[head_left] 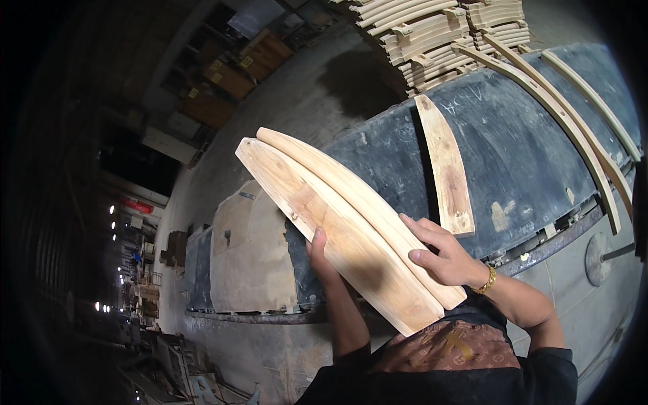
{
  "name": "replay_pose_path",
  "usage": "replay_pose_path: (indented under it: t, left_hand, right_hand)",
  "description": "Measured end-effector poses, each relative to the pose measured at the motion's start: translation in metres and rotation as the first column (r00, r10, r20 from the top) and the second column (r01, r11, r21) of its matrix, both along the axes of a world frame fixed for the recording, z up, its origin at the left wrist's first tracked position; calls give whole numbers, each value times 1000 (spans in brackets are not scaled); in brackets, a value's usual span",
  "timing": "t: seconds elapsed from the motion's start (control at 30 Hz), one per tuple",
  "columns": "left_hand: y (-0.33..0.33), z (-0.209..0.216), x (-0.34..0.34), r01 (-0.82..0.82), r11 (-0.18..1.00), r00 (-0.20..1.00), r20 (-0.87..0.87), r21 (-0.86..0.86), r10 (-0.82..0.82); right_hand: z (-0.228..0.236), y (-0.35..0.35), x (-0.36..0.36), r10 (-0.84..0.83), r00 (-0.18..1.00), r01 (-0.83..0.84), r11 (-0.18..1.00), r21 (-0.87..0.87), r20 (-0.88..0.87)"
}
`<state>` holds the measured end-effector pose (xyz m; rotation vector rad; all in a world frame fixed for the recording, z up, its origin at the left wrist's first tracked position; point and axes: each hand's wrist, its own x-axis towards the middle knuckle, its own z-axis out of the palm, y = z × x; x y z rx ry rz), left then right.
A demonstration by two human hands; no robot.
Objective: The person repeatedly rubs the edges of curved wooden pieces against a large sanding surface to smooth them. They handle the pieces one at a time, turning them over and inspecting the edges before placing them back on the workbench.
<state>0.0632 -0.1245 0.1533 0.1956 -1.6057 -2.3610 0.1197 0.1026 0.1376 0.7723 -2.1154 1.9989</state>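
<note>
A broad pale wooden board [324, 223] with a straight left edge and tapered ends is held tilted in front of me. Along its right side lies a narrower curved wooden slat [358, 196] with a rounded edge, touching it or nearly so. My left hand [322, 255] grips the board's left edge, thumb on the rim and the other fingers hidden beneath. My right hand [442, 253] is closed around the slat's right edge near its lower end, thumb on top. Behind them, a single curved board [445, 162] lies on the dark worktable [499, 128].
Long curved wooden rails [560, 111] lie across the table's right part. Stacks of curved wooden pieces [432, 40] stand beyond it. A worn tan sheet [253, 260] covers part of the table at left. A round metal disc on a rod [599, 260] is at the right.
</note>
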Motion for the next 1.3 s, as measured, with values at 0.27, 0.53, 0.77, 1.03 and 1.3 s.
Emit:
replay_pose_path:
  t: [0.27, 0.53, 0.77, 1.03, 1.3]
  left_hand:
    - [5, -2, 2, 10, 1000, 1000, -28, -23, -11]
    - [-2, -3, -3, -38, 998, 999, 24, -51, 39]
    - [10, 10, -6, 187, 981, 980, -54, -54, -190]
    - [24, 27, -1, 258, 962, 962, -71, -83, -264]
    - [50, 44, 12, 316, 946, 949, -4, 67, -317]
  right_hand:
    - [-5, -2, 1, -7, 1000, 7, 998, -56, 3]
    - [0, -1, -3, 2, 999, -3, 1000, -17, -50]
    - [-4, 7, -17, 70, 997, -70, 997, 14, -27]
    - [-2, 15, -18, 137, 976, -117, 986, -123, 168]
    - [-2, 19, -25, 153, 966, -136, 986, -95, 208]
